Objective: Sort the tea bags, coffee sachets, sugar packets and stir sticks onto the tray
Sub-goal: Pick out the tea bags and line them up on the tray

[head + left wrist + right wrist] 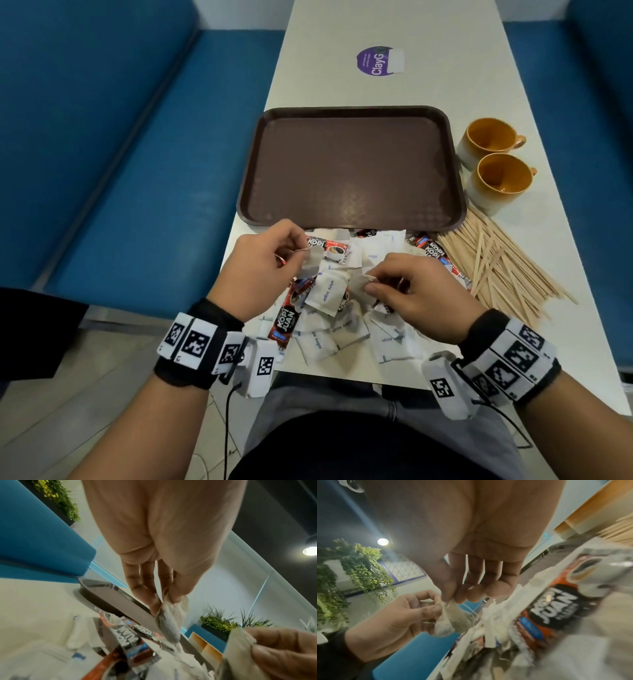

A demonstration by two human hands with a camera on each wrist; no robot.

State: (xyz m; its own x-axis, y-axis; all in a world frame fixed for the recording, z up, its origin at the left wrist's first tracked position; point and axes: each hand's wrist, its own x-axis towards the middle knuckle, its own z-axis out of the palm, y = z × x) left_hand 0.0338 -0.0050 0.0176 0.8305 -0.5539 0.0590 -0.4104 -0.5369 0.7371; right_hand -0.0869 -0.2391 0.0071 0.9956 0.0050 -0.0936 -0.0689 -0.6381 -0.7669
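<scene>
From the head view, the tray [349,164] holds nothing yet, so the sorting has hardly begun. My left hand [263,270] pinches one tea bag [313,262] and my right hand [411,291] pinches another [359,282], both just short of the tray. Sugar packets [323,291] and coffee sachets [284,325] lie heaped there; stir sticks [500,263] lie right of the tray.

Left wrist: fingers [145,588] curled, bag [169,622] dangling.

Right wrist: fingertips [452,596] nipping the other bag [455,616].

We got even overhead light, mild glare on the tray [349,205]; wrist views were blurred, edges warped.
</scene>
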